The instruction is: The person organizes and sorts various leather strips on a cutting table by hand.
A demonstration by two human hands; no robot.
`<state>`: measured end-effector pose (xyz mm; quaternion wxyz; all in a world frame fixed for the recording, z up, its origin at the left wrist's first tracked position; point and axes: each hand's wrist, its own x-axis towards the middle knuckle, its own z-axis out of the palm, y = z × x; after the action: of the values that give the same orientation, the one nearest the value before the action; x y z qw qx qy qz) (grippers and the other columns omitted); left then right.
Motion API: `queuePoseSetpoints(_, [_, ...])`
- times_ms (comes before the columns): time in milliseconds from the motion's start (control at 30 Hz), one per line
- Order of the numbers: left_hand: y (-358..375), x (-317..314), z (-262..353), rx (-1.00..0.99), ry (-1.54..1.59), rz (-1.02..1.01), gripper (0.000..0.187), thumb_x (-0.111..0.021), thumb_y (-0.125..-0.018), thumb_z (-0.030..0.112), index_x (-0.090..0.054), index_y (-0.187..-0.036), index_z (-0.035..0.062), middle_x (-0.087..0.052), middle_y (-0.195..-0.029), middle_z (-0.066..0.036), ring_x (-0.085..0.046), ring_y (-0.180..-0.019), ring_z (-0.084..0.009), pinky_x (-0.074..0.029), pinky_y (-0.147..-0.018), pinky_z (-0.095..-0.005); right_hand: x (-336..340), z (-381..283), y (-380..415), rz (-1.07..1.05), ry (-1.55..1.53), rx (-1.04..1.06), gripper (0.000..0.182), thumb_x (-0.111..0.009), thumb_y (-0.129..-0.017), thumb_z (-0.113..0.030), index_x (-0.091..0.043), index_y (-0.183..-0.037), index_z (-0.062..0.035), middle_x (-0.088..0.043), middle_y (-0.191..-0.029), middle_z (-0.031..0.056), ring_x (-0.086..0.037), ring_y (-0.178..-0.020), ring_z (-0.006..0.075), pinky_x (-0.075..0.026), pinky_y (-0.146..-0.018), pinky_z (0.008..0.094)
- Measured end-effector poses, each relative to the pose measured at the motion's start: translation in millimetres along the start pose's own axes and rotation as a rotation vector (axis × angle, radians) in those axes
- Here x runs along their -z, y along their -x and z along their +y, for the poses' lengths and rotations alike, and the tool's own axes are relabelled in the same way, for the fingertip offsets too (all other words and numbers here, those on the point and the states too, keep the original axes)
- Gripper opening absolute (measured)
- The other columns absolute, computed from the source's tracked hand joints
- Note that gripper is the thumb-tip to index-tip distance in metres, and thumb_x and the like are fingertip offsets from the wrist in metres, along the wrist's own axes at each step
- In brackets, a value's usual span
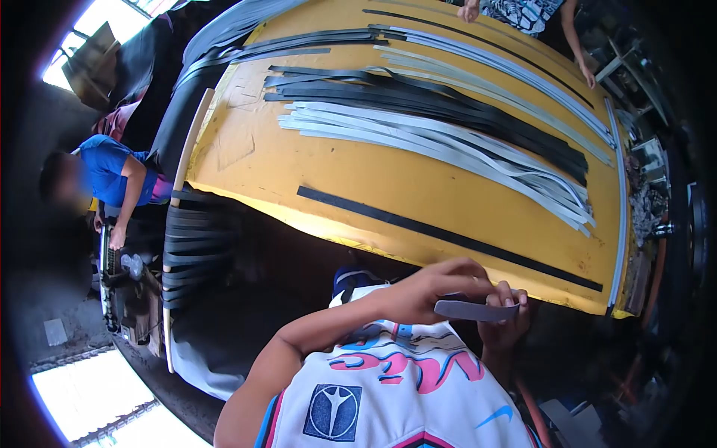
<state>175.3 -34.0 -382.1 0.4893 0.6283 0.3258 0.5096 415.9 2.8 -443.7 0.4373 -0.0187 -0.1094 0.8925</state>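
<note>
A short grey strip [476, 310] with a rounded end is held in front of my chest, just off the near edge of the yellow-topped table [246, 160]. My right hand [508, 310] pinches its right part, fingertips showing over the front. Over the strip's upper side curls my left hand [454, 280], fingers bent onto it close to the right fingertips; its thumb is mostly hidden. A single long black strip [448, 237] lies flat on the table just beyond both hands.
Bundles of black strips [448, 108] and pale grey strips [418, 142] lie across the table. Another person's hand [469, 10] is at the far edge. At left a person in a blue shirt [112, 170] works beside a rack of hanging dark strips [194, 246].
</note>
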Motion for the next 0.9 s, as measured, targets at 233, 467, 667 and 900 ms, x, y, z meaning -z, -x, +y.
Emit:
queuePoseSetpoints(233, [140,192,-104,0.390,-0.831,0.464,0.031,-0.067,-0.089,0.002,-0.070,-0.120,0.0092,-0.064,-0.120,-0.014,-0.060,-0.112,-0.0350,-0.050,-0.096,-0.0411,-11,93,-58,-0.045,0.242,0.099,0.021,-0.078,-0.088,-0.014,-0.061,-0.100,-0.0096,-0.048,-0.093,0.0053,-0.053,-0.072,0.0180,-0.050,-0.065,0.0283])
queuePoseSetpoints(467, [234,328,-155,0.460,-1.040,0.212,0.045,-0.070,-0.092,0.030,-0.062,-0.134,0.0150,-0.060,-0.128,-0.014,-0.055,-0.120,-0.0342,-0.046,-0.102,-0.0441,23,208,-149,0.046,0.341,-0.096,0.016,-0.064,-0.096,-0.006,-0.065,-0.111,-0.0017,-0.061,-0.101,0.0090,-0.063,-0.077,0.0172,-0.058,-0.069,0.0274])
queuePoseSetpoints(667, [238,351,-174,0.372,-0.974,0.112,0.041,-0.073,-0.089,0.032,-0.066,-0.129,0.0204,-0.060,-0.117,-0.010,-0.057,-0.109,-0.0308,-0.048,-0.094,-0.0427,40,264,-189,0.237,1.096,-0.185,0.019,-0.077,-0.087,-0.012,-0.073,-0.098,0.0019,-0.071,-0.085,0.0079,-0.067,-0.076,0.0135,-0.054,-0.073,0.0247])
queuePoseSetpoints(900, [245,358,-176,0.261,-1.048,0.154,0.036,-0.076,-0.086,0.033,-0.073,-0.121,0.0250,-0.060,-0.113,-0.005,-0.056,-0.103,-0.0254,-0.044,-0.091,-0.0398,82,312,-211,0.397,1.021,-0.236,0.023,-0.079,-0.085,-0.015,-0.070,-0.098,0.0018,-0.069,-0.085,0.0066,-0.066,-0.076,0.0115,-0.053,-0.073,0.0230])
